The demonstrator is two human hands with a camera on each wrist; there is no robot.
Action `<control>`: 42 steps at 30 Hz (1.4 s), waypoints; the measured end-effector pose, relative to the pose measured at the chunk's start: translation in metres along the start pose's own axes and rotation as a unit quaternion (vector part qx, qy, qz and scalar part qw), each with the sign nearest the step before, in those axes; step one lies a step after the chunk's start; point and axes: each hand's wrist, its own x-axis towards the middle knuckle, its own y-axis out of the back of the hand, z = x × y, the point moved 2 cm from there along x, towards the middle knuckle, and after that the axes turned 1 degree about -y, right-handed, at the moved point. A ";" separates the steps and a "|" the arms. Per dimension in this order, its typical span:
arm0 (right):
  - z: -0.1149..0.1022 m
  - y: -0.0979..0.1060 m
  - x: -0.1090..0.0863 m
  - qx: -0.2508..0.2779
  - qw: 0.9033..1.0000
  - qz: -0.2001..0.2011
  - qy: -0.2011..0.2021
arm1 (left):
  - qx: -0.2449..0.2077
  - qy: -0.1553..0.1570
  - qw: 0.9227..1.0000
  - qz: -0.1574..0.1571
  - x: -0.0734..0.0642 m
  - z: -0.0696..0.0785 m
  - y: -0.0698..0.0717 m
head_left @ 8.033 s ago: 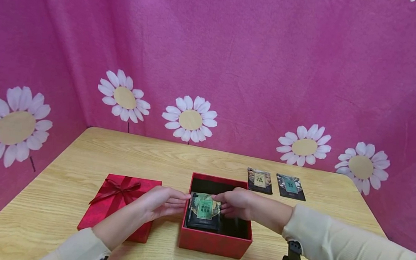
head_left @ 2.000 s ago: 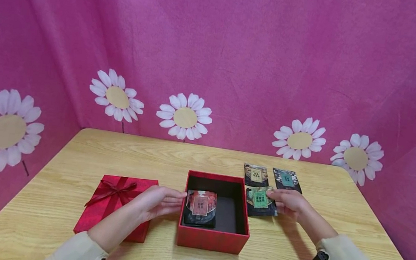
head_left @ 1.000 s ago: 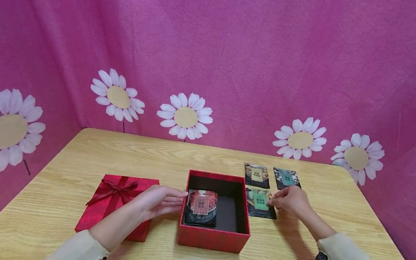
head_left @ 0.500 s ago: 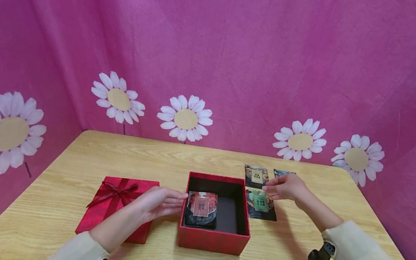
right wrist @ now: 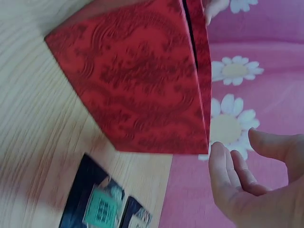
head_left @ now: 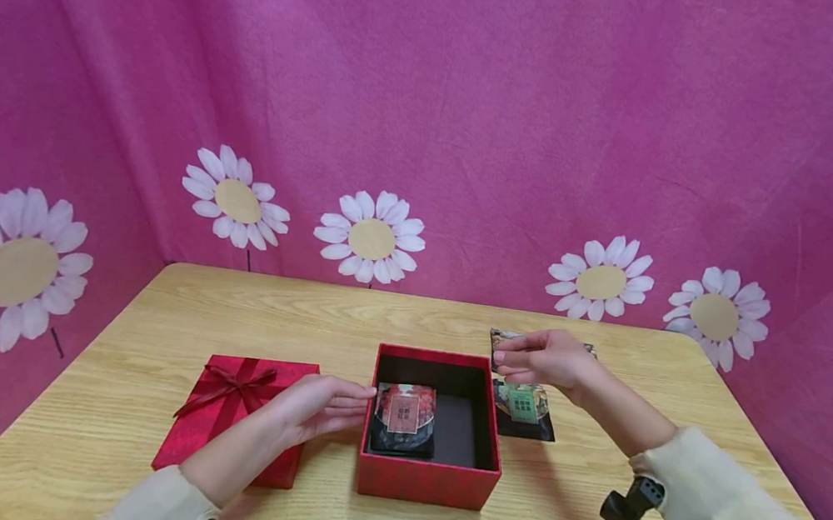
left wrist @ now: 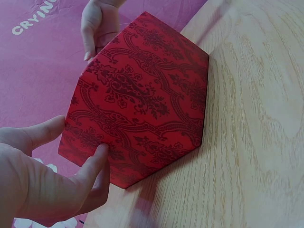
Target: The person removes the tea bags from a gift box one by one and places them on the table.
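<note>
My left hand (head_left: 319, 408) rests its fingertips against the left wall of the red patterned gift box (head_left: 425, 483). In the left wrist view its thumb touches the rim and its fingers lie along the side (left wrist: 137, 99). A flat tea packet with a red label (head_left: 405, 414) lies inside, in the left half. My right hand (head_left: 557, 361) is raised beyond the box's right edge, holding nothing, thumb and fingers apart in the right wrist view. Below it a green-label packet (head_left: 521, 408) lies on the table. Two packets behind are mostly hidden by that hand.
The red box lid (head_left: 239, 415) with a ribbon bow lies left of the box, under the left forearm. The wooden table (head_left: 307, 304) backs onto a pink cloth (head_left: 474, 132) printed with daisies. Black wrist devices (head_left: 632, 503) stick out below the sleeves.
The green-label packet has come out of the box onto the table at right, uncovering the red-label packet. My right hand has let it go and moved up and left. The left hand stays.
</note>
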 end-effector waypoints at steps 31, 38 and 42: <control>-0.021 -0.083 0.023 -0.028 0.994 -0.060 -0.084 | 0.004 0.008 1.000 0.019 0.001 0.001 0.000; -0.016 -0.090 0.028 -0.009 0.990 -0.063 -0.126 | 0.000 0.011 1.000 0.019 0.001 0.001 -0.001; -0.010 -0.094 0.030 0.014 0.987 -0.060 -0.146 | -0.001 0.012 1.000 0.020 0.001 0.001 -0.001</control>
